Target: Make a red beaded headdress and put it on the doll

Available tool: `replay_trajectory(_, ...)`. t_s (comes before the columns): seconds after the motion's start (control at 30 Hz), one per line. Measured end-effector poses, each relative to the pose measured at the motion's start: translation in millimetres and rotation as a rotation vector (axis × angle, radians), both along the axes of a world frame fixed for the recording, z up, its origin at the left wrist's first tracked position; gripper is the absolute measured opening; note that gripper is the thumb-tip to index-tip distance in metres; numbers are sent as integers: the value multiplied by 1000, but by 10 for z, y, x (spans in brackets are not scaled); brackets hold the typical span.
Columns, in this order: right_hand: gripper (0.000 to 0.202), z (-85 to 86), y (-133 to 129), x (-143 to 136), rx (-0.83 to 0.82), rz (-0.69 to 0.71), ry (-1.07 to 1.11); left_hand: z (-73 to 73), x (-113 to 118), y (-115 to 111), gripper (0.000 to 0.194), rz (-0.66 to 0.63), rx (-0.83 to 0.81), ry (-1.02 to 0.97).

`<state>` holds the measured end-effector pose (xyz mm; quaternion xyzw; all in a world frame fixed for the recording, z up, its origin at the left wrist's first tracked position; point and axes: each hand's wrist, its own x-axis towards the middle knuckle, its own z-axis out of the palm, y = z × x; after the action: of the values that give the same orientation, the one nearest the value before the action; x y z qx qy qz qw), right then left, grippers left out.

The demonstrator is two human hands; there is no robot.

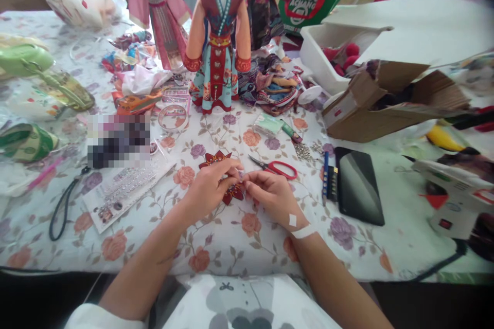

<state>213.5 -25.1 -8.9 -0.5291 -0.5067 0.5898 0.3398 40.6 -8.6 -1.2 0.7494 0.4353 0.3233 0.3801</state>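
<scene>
My left hand point(210, 185) and my right hand point(272, 193) meet over a dark red, petal-edged fabric piece point(233, 194) on the flowered cloth. Fingertips of both hands are pinched together around something small and pale, too small to name. Another part of the red piece shows above my left hand. Red-handled scissors point(281, 168) lie just beyond my right hand, blades pointing left. A white band and a small white patch are on my right wrist.
Dressed doll figures point(219, 41) stand at the back centre. Scissors aside, a black phone point(359, 185), a blue pen point(325, 177), metal beads point(303, 152) and a cardboard box point(355, 118) lie right. A bead sheet point(127, 187) lies left. A small machine point(451, 198) sits far right.
</scene>
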Motion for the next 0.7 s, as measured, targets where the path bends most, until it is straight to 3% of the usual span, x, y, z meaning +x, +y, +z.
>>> replay_trajectory(0.7,21,6,-8,-13,19,-62,16,12,6,6,20,7,-21,-1)
